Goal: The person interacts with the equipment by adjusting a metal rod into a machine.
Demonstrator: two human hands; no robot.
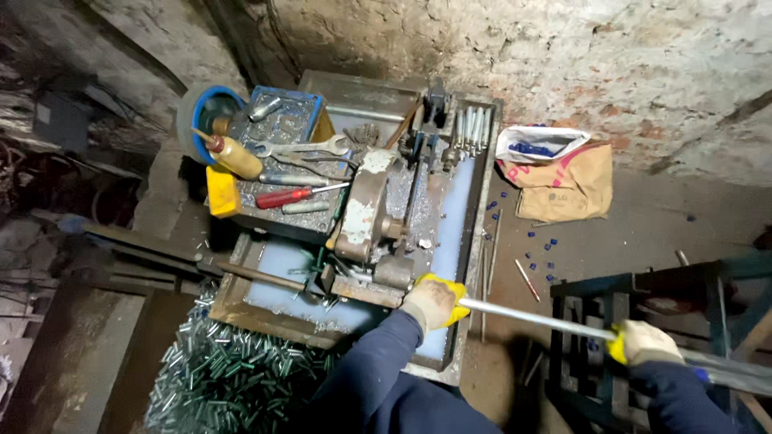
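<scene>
Both hands (434,301) (643,341) grip long, thin, shiny metal rod (535,319).

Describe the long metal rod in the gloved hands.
The rod is a thin, straight, pale grey metal bar, lying almost level and sloping slightly down to the right. The left hand grips it near the saw; the right hand grips it further out, over a dark stand. Its right end runs out of frame.
</scene>
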